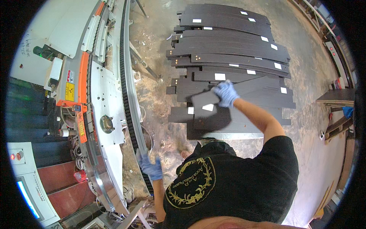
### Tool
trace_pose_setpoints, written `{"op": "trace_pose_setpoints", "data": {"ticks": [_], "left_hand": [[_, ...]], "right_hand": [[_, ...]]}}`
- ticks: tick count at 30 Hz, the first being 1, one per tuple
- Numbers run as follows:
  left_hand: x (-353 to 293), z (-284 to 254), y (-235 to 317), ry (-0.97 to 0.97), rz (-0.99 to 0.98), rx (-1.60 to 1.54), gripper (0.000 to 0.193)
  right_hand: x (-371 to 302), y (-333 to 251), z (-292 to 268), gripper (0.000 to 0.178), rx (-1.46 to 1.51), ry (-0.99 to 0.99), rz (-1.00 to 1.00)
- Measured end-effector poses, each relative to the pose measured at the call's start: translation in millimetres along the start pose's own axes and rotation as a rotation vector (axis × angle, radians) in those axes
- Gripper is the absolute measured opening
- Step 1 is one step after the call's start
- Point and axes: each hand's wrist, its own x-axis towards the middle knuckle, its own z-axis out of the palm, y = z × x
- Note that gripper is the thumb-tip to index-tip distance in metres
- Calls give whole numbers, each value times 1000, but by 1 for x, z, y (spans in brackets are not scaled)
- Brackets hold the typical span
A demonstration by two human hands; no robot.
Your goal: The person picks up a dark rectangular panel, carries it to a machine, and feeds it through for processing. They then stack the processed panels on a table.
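Observation:
My right hand (227, 94), in a blue glove, is over the near part of a stack of dark boards (232, 49). Its fingers are bent around the edge of a dark board (203, 100), which lies at a slant to the others and is slightly blurred. Part of that board is hidden by the hand. To the left, my gloved left hand (151, 166) is beside the black roller track (134, 131) of a machine. Its fingers are spread and somewhat smeared, with nothing seen in them. White labels (220, 76) lie on several boards.
A long white and orange machine (103, 99) runs along the left, with a control panel (32, 191) at lower left. Cables and scraps lie under it. On the right, a dark board rests on a wooden rack (337, 128) by the wall. The concrete floor (152, 105) is stained.

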Motion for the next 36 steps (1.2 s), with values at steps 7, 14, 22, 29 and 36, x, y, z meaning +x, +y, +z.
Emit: {"op": "trace_pose_setpoints", "data": {"ticks": [7, 14, 22, 29, 36], "left_hand": [[35, 23, 87, -532, 490, 593, 64], [20, -62, 26, -267, 464, 239, 60], [-57, -206, -115, 207, -62, 385, 70], [-96, -297, -204, 452, -383, 422, 58], [-91, -329, -218, 224, -370, 853, 56]], "right_hand": [[-34, -171, -24, 72, 369, 46, -451], [-43, -259, -51, 71, 375, 513, -742], [-50, -308, -47, 61, 618, 386, -412], [-79, -336, -31, 69, 541, -33, -280], [-78, -362, -5, 73, 455, -7, -269]]}}
